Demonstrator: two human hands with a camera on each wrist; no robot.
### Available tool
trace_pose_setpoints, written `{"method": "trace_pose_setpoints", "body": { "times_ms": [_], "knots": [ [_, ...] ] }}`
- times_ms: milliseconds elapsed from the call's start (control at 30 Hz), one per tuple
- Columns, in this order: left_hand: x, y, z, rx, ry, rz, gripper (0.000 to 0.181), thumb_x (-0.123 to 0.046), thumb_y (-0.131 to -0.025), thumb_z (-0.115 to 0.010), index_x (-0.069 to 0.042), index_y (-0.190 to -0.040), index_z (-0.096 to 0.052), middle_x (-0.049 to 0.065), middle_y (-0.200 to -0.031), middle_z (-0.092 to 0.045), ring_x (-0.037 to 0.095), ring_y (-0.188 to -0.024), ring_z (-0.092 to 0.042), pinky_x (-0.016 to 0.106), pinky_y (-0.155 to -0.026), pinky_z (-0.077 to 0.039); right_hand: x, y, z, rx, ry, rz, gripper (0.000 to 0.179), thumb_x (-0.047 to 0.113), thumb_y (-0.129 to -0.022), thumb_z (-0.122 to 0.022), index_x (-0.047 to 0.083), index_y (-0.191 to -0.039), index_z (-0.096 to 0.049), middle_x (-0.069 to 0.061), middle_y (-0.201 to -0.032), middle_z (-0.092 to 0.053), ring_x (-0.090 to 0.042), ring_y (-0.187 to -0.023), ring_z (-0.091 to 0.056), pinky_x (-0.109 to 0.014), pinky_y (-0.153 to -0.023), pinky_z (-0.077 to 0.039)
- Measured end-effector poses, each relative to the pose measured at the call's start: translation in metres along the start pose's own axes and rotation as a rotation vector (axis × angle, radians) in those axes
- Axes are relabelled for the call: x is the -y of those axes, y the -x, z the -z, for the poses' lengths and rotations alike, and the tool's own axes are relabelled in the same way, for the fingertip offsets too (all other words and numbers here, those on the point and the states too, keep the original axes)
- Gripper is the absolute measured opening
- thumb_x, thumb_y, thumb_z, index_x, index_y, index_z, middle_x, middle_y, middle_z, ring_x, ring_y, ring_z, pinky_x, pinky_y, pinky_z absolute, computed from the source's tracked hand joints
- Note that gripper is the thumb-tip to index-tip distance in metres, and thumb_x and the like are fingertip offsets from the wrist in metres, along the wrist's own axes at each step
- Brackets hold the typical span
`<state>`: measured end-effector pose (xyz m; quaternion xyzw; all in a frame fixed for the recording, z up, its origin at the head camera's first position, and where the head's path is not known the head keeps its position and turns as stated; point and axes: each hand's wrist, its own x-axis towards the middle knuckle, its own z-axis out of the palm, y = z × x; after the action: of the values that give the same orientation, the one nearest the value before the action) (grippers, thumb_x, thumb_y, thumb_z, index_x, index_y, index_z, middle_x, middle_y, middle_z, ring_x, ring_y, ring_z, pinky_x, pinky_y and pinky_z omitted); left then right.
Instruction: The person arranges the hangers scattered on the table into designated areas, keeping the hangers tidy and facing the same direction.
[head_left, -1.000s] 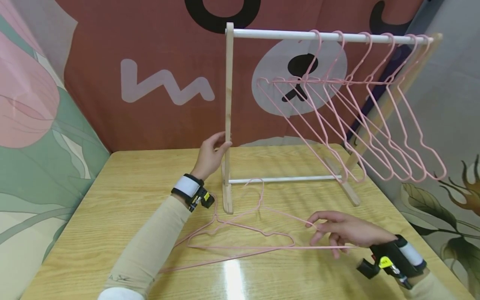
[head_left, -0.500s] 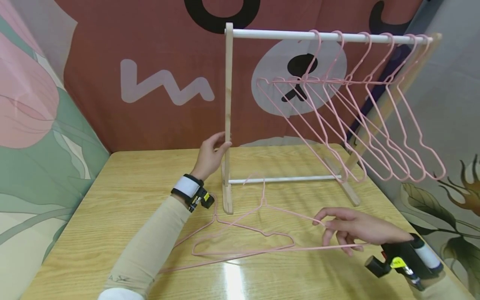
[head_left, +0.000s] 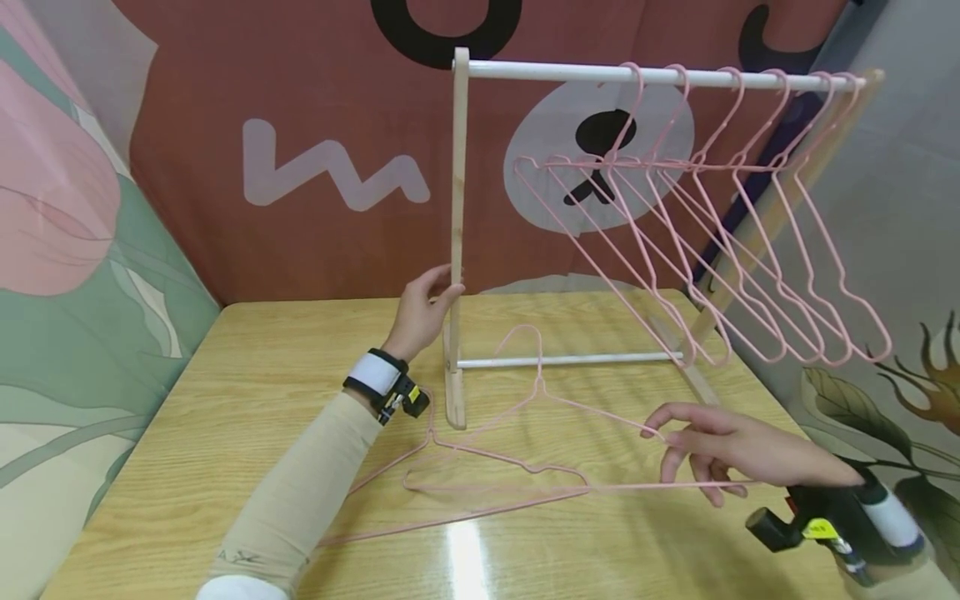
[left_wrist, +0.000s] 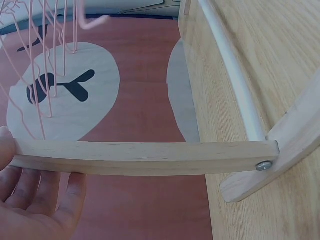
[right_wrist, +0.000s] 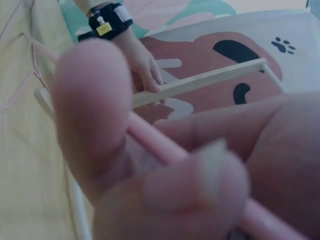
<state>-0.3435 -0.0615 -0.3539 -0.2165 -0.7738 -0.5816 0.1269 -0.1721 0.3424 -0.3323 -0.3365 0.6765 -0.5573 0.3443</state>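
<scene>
My left hand (head_left: 422,315) grips the left wooden upright (head_left: 458,183) of a small clothes rack. In the left wrist view the thumb is on one side of that upright (left_wrist: 150,157) and the fingers on the other. My right hand (head_left: 738,446) pinches a pink clothes hanger (head_left: 600,413) by one shoulder, its hook pointing away from me in front of the rack's lower white rod. Thumb and fingertip close on the pink hanger (right_wrist: 160,145) in the right wrist view. A second pink hanger (head_left: 487,454) lies on the table below, partly overlapped by the held one.
Several pink hangers (head_left: 697,175) hang from the rack's top white rod (head_left: 555,70), toward its right end. A lower white rod (head_left: 585,359) joins the rack's feet on the wooden table (head_left: 300,367). Patterned cloth backdrops (head_left: 337,100) stand behind and at both sides.
My right hand has moved right and slightly away from me, drawing the held hanger with it; the hanger's hook has risen past the lower rod in view. My left hand stays on the upright.
</scene>
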Motion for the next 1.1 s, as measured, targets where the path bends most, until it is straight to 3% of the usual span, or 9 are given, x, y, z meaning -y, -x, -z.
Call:
{"method": "trace_pose_setpoints", "body": {
  "times_ms": [133,267,400,700,933,1100],
  "knots": [
    [0.0,0.001,-0.001,0.004,0.006,0.003,0.037,-0.015,-0.104,-0.06,-0.001,-0.138,-0.06,0.02,-0.124,-0.067,0.03,-0.112,-0.062,0.045,-0.096,-0.056,0.01,0.004,0.0,-0.004,0.01,0.014,0.04,-0.009,-0.109,-0.022,0.0,-0.143,-0.041,-0.025,-0.107,-0.069,-0.039,-0.05,-0.057,-0.032,-0.03,-0.038],
    [0.001,0.001,-0.001,0.004,0.016,-0.003,0.037,-0.015,-0.104,-0.061,-0.001,-0.138,-0.06,0.02,-0.123,-0.067,0.032,-0.112,-0.062,0.046,-0.096,-0.056,0.022,0.008,-0.003,-0.044,0.085,0.001,0.04,-0.009,-0.109,-0.023,0.001,-0.143,-0.041,-0.023,-0.105,-0.07,-0.032,-0.053,-0.063,-0.027,-0.032,-0.042],
    [0.001,0.001,0.0,0.003,0.013,-0.008,0.036,-0.014,-0.104,-0.061,-0.001,-0.138,-0.061,0.018,-0.123,-0.068,0.03,-0.111,-0.063,0.046,-0.095,-0.056,0.035,0.014,-0.006,-0.106,0.175,-0.048,0.037,-0.005,-0.11,-0.026,0.004,-0.143,-0.041,-0.022,-0.105,-0.07,-0.027,-0.055,-0.065,-0.026,-0.035,-0.045],
    [0.0,0.001,0.001,0.001,-0.002,-0.004,0.036,-0.015,-0.104,-0.06,-0.002,-0.138,-0.061,0.017,-0.123,-0.068,0.029,-0.111,-0.062,0.044,-0.094,-0.057,0.054,0.028,-0.013,-0.274,0.383,-0.057,0.049,-0.007,-0.109,-0.03,0.023,-0.143,-0.047,-0.008,-0.102,-0.072,-0.022,-0.055,-0.064,-0.03,-0.034,-0.042],
    [-0.001,0.0,0.001,-0.002,0.011,0.001,0.036,-0.015,-0.104,-0.061,-0.002,-0.137,-0.061,0.019,-0.123,-0.067,0.03,-0.112,-0.062,0.045,-0.095,-0.056,0.069,0.035,-0.016,-0.36,0.514,-0.031,0.052,-0.009,-0.108,-0.031,0.026,-0.143,-0.046,-0.002,-0.099,-0.072,-0.018,-0.054,-0.06,-0.026,-0.033,-0.037],
    [0.0,0.0,0.0,-0.001,0.024,0.001,0.036,-0.015,-0.103,-0.062,-0.001,-0.136,-0.062,0.02,-0.122,-0.067,0.032,-0.111,-0.062,0.047,-0.095,-0.056,0.078,0.039,-0.02,-0.466,0.65,-0.068,0.051,-0.006,-0.109,-0.035,0.03,-0.144,-0.046,0.002,-0.098,-0.072,-0.016,-0.054,-0.059,-0.024,-0.033,-0.036]
  ]
}}
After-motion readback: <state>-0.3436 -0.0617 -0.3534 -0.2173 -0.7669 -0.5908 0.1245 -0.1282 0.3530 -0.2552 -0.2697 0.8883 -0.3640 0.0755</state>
